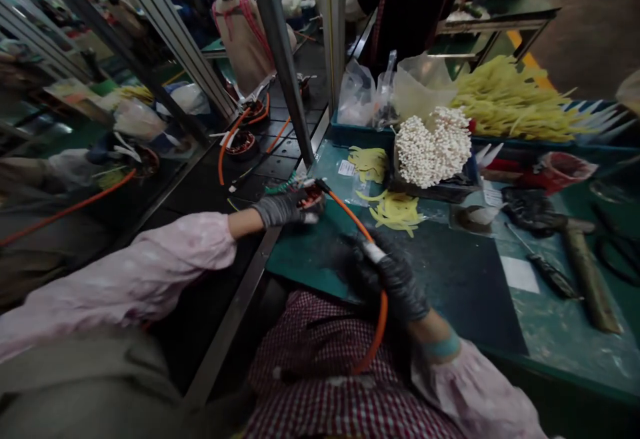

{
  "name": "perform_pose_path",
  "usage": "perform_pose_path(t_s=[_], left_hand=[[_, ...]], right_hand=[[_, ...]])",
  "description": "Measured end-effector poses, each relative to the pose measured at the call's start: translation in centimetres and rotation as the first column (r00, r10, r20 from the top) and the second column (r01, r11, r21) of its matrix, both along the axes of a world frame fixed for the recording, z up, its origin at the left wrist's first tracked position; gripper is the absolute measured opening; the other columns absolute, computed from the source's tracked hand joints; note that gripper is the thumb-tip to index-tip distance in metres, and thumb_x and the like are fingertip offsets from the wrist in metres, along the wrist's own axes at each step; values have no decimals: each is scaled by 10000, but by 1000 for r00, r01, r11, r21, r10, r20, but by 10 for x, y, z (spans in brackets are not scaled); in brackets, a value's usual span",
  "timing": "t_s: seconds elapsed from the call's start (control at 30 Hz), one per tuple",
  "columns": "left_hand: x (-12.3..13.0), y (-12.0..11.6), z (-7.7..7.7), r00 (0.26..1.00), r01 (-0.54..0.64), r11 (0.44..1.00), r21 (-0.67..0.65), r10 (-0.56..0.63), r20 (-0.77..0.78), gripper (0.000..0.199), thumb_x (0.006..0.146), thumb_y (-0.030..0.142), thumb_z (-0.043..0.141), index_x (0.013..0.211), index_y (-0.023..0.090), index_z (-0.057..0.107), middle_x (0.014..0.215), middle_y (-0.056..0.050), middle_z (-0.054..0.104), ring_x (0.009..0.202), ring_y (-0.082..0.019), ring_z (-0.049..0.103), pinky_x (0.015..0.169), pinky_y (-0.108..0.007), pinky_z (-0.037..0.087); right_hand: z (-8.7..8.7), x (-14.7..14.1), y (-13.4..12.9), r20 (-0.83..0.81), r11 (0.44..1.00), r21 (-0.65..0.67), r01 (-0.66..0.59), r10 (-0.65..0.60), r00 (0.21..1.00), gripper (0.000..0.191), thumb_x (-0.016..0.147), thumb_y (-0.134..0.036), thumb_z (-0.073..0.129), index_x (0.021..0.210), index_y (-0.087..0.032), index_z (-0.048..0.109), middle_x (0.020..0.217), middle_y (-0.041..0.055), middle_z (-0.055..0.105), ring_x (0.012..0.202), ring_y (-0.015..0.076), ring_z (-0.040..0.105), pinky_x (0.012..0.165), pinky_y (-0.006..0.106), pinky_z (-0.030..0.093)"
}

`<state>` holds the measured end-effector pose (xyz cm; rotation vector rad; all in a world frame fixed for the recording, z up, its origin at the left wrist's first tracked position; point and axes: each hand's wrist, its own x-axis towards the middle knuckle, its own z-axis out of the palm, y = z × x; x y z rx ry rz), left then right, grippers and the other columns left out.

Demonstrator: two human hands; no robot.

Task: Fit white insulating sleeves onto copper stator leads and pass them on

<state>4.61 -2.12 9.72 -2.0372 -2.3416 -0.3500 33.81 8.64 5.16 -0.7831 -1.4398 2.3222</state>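
My left hand [281, 209], in a grey glove, is closed on a copper-wound motor stator [313, 195] at the left edge of the green mat. Loose wires in white and green stick up from it. An orange cable [350, 215] runs from the stator to my right hand [397, 277], also gloved, which is wrapped around it. A whitish patch shows at that hand's fingers; whether it is glove or cable, I cannot tell. Below the hand the cable hangs in a curve in front of the checked apron. The right fingertips are blurred.
Yellow strips [397, 211] lie on the mat before a box of white sticks [431, 149]. A hammer [593, 279] and a screwdriver [553, 275] lie at right. More stators [241, 144] sit on the dark conveyor [287, 137], beyond metal posts. Other people work nearby.
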Motion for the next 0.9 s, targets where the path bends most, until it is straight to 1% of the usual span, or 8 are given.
perform_pose_path(t_s=[0.1, 0.2, 0.37, 0.47, 0.57, 0.67, 0.77, 0.9], left_hand=[[55, -7, -10, 999, 43, 990, -135, -47, -27, 590, 876, 489, 948, 1325, 146, 777, 1337, -157, 818, 1205, -337, 766, 1080, -480, 621], [102, 2, -17, 994, 81, 968, -237, -96, -53, 647, 913, 540, 906, 1404, 146, 759, 1451, -203, 768, 1338, -403, 727, 1187, -551, 561], [136, 11, -20, 975, 197, 928, -316, -219, -35, 733, 964, 527, 874, 1549, 138, 665, 1593, -213, 681, 1476, -396, 648, 1218, -526, 527], [124, -1, -14, 918, 359, 886, -295, -392, -59, 601, 1052, 508, 774, 1551, 190, 666, 1591, -152, 698, 1467, -360, 649, 1168, -495, 534], [103, -15, -10, 871, 435, 877, -205, -467, -150, 435, 1148, 358, 619, 1577, 298, 643, 1556, -71, 734, 1343, -295, 708, 1081, -466, 535], [94, -22, -13, 864, 441, 884, -156, -465, -193, 441, 1147, 182, 527, 1512, 373, 685, 1372, -18, 823, 1211, -249, 744, 1015, -429, 522], [101, -21, -19, 882, 413, 903, -120, -429, -194, 415, 1148, 206, 528, 1519, 314, 682, 1324, -57, 835, 1143, -262, 752, 937, -413, 541], [114, -17, -33, 881, 461, 887, 22, -454, -133, 403, 1134, 187, 535, 1484, 288, 705, 1506, -69, 765, 1237, -270, 738, 1004, -434, 580]], right_hand=[[-6, 28, 45, 69, 899, 434, -55, 28, 997, 626, 1018, -660, 721, 1528, -299, 690, 1107, 67, 845, 884, 238, 791, 768, 372, 667], [-20, 63, 81, 181, 580, 797, -168, 35, 983, 530, 1086, -618, 617, 1493, -299, 734, 1463, 123, 790, 1313, 356, 760, 1139, 560, 613], [-37, 97, 112, 473, 183, 876, -446, -149, 868, 474, 1128, -482, 529, 1442, -239, 787, 1239, 188, 848, 1013, 395, 822, 844, 536, 687], [-37, 90, 112, 402, 2, 912, -409, -185, 897, 447, 1090, -396, 574, 1442, -211, 779, 1290, 218, 802, 1070, 406, 790, 876, 562, 682], [-29, 68, 100, 213, -85, 972, -218, -61, 975, 587, 1047, -366, 665, 1624, -263, 621, 1544, 200, 688, 1372, 413, 682, 1115, 628, 608], [-20, 46, 88, 47, -123, 992, -19, 228, 973, 624, 1034, -334, 717, 1643, -362, 583, 1611, 141, 650, 1464, 383, 627, 1202, 635, 544], [-17, 33, 87, 0, -75, 997, 26, 329, 944, 549, 1038, -351, 746, 1578, -379, 652, 1553, 109, 700, 1413, 357, 665, 1182, 610, 564], [-24, 44, 95, -42, -3, 999, 44, 244, 969, 393, 1022, -383, 784, 1414, -397, 782, 1443, 63, 771, 1344, 322, 713, 1132, 542, 615]])
